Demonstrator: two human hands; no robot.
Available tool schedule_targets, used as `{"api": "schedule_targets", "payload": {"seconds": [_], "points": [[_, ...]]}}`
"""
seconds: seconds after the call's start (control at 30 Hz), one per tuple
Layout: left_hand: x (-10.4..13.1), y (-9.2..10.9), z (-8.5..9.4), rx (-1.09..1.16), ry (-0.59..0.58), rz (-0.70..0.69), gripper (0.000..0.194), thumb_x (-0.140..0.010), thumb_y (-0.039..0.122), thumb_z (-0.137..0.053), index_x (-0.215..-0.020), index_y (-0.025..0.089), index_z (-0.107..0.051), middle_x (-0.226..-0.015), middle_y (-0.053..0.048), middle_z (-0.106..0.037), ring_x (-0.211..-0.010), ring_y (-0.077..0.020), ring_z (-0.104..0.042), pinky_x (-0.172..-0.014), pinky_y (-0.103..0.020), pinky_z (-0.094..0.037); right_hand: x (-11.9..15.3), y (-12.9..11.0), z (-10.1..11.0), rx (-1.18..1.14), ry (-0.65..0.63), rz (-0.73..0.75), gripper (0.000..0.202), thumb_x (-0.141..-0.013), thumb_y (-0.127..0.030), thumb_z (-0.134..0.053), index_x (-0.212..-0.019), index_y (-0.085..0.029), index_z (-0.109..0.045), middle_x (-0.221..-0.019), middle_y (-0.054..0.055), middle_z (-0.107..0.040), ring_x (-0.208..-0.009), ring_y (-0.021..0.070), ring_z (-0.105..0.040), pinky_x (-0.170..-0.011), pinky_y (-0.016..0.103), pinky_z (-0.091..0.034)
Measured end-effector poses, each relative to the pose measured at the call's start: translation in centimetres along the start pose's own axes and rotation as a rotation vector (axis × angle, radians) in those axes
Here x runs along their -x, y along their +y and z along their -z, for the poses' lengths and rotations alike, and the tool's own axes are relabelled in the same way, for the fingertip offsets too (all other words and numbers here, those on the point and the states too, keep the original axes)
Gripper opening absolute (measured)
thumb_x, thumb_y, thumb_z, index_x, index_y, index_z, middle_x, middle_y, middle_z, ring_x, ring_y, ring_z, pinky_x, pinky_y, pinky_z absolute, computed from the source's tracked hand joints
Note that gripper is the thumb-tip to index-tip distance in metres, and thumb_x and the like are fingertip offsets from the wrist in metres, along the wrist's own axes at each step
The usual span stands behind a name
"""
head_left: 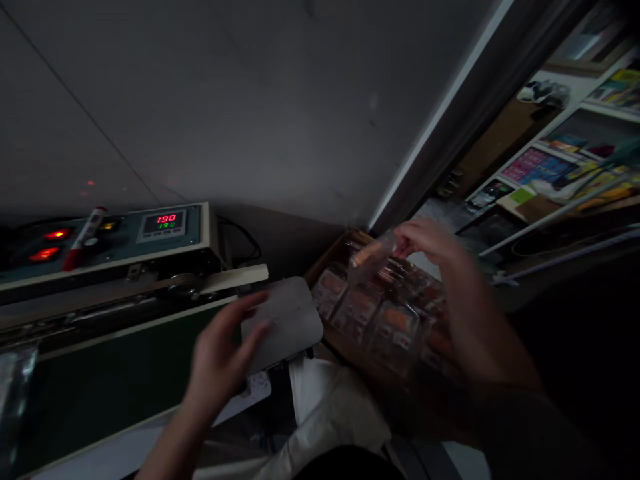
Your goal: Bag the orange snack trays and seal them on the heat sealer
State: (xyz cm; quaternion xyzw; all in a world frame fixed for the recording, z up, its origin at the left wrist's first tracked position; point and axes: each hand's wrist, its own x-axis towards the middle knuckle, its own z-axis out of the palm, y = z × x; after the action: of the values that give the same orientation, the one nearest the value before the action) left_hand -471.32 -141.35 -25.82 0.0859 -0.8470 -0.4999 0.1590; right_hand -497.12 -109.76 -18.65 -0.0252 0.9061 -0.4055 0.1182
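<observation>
Over a cardboard box (327, 253), my right hand (417, 239) pinches the edge of a clear plastic pack (371, 256) with something orange inside. Several similar packs (397, 323) lie side by side in the box. My left hand (227, 350) holds nothing, its thumb and fingers apart. It hovers at the end of a sealing machine's green conveyor belt (125, 380), beside the pale end plate (290, 320). The hand is slightly blurred.
The machine's control panel (165, 230) has a lit display reading 190, with a red-and-white marker (85, 239) lying on it. Another clear packet (17, 393) rests on the belt at far left. A grey wall (275, 120) stands behind; shelves (560, 153) hold goods at right.
</observation>
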Motion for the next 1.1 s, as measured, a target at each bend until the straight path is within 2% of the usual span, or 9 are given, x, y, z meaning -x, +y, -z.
{"api": "schedule_targets", "payload": {"seconds": [0.07, 0.13, 0.27, 0.4, 0.5, 0.6, 0.73, 0.93, 1.1], "points": [[-2.8, 2.8, -3.2, 0.074, -0.154, -0.217, 0.076, -0.073, 0.051, -0.076, -0.138, 0.023, -0.049, -0.144, -0.014, -0.051, -0.132, -0.0335, -0.048, -0.110, -0.048, -0.040, 2.4, -4.8, 1.1, -0.104, -0.091, 0.012, 0.025, -0.076, -0.022, -0.054, -0.051, -0.018, -0.050, -0.050, 0.002, -0.055, -0.048, 0.0166, -0.061, -0.049, 0.026, -0.050], [-4.6, 5.1, -5.7, 0.142, -0.169, -0.383, 0.105, -0.060, 0.050, -0.086, -0.147, 0.022, -0.035, -0.155, -0.017, -0.034, -0.143, -0.0370, -0.030, -0.116, -0.052, -0.030, 5.0, -8.4, 1.0, -0.199, -0.166, 0.070, 0.029, -0.073, -0.024, -0.060, -0.047, -0.019, -0.047, -0.047, 0.000, -0.051, -0.044, 0.0143, -0.058, -0.045, 0.025, -0.049], [-5.4, 6.9, -6.8, 0.465, -0.047, -0.393, 0.066, -0.080, 0.035, -0.072, -0.139, 0.022, -0.044, -0.139, -0.013, -0.054, -0.129, -0.0289, -0.051, -0.109, -0.043, -0.040, 8.3, -11.7, -1.6, -0.466, -0.274, 0.265, 0.034, -0.074, -0.039, -0.066, -0.052, -0.018, -0.054, -0.052, 0.002, -0.055, -0.050, 0.0134, -0.058, -0.047, 0.025, -0.049], [-4.7, 4.9, -3.0, 0.917, 0.082, 0.020, 0.046, -0.081, 0.032, -0.068, -0.124, 0.021, -0.057, -0.125, -0.009, -0.065, -0.114, -0.0254, -0.061, -0.099, -0.037, -0.048, 8.2, -11.6, -6.2, -0.684, -0.169, 0.450, 0.042, -0.071, -0.059, -0.071, -0.087, -0.020, -0.066, -0.080, 0.003, -0.066, -0.074, 0.0161, -0.065, -0.061, 0.026, -0.054], [-3.7, 2.1, 0.7, 1.116, -0.057, 0.281, 0.049, -0.076, 0.032, -0.073, -0.122, 0.020, -0.060, -0.116, -0.009, -0.069, -0.099, -0.0250, -0.067, -0.084, -0.034, -0.054, 7.6, -11.6, -11.5, -0.719, -0.437, 0.380, 0.061, -0.063, -0.062, -0.078, -0.109, -0.025, -0.062, -0.101, 0.005, -0.068, -0.089, 0.0189, -0.066, -0.071, 0.030, -0.056], [-2.0, -0.7, 3.5, 1.160, -0.134, 0.379, 0.046, -0.077, 0.031, -0.073, -0.120, 0.018, -0.063, -0.113, -0.011, -0.070, -0.091, -0.0246, -0.069, -0.076, -0.031, -0.055, 7.8, -12.3, -17.4, -0.728, -0.667, 0.217, 0.059, -0.062, -0.064, -0.077, -0.101, -0.023, -0.063, -0.095, 0.005, -0.070, -0.082, 0.0191, -0.067, -0.066, 0.029, -0.055], [0.8, -3.7, 5.9, 1.168, -0.124, 0.389, 0.050, -0.078, 0.037, -0.072, -0.124, 0.017, -0.061, -0.120, -0.013, -0.067, -0.101, -0.0280, -0.067, -0.083, -0.034, -0.054, 9.2, -13.8, -23.0, -0.719, -0.585, 0.193, 0.042, -0.063, -0.053, -0.078, -0.080, -0.021, -0.059, -0.081, 0.001, -0.068, -0.073, 0.0161, -0.065, -0.060, 0.025, -0.052], [2.9, -5.1, 8.6, 0.974, 0.308, 0.379, 0.041, -0.076, 0.045, -0.075, -0.106, 0.020, -0.063, -0.103, -0.005, -0.067, -0.089, -0.0192, -0.065, -0.075, -0.026, -0.053, 11.2, -14.8, -26.5, -0.662, -0.577, 0.168, 0.035, -0.071, -0.054, -0.069, -0.080, -0.022, -0.059, -0.073, 0.000, -0.070, -0.064, 0.0175, -0.067, -0.052, 0.026, -0.052], [2.5, -3.9, 9.2, 0.886, 0.397, 0.461, 0.035, -0.072, 0.045, -0.078, -0.091, 0.019, -0.063, -0.077, 0.002, -0.061, -0.066, -0.0100, -0.056, -0.060, -0.017, -0.046, 10.8, -14.5, -27.5, -0.712, -0.572, 0.129, 0.043, -0.073, -0.064, -0.064, -0.079, -0.021, -0.058, -0.075, 0.005, -0.072, -0.070, 0.0216, -0.071, -0.056, 0.030, -0.056]]}}
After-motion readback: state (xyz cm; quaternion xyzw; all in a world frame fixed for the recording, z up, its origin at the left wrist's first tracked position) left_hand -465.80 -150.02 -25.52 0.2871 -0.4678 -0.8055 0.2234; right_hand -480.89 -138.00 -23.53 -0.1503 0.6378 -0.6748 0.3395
